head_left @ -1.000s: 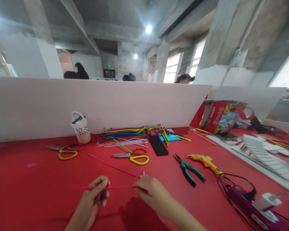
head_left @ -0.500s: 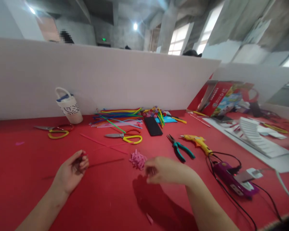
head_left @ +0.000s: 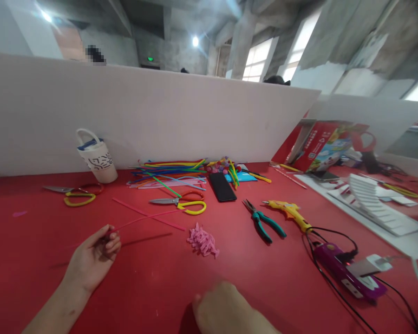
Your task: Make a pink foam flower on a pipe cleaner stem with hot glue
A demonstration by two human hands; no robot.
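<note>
My left hand [head_left: 94,262] pinches a thin pink stick [head_left: 135,221] between curled fingers [head_left: 114,242], raised over the red bench [head_left: 153,297]. A second pink stick [head_left: 170,224] lies on the bench beneath, just beside the scissors [head_left: 177,201]. My right hand [head_left: 226,306] is low and blurred; I cannot tell whether it grips anything. Beyond it lies a pile of pink snippets [head_left: 202,240], with the pliers [head_left: 256,215] to its right.

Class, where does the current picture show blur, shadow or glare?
Head view: the bare right hand looks blurred; the bare left hand is clearer. Head view: the thin pink strip in it casts a dark shadow across the red tabletop. Head view: the round white ceiling light glares.
</note>
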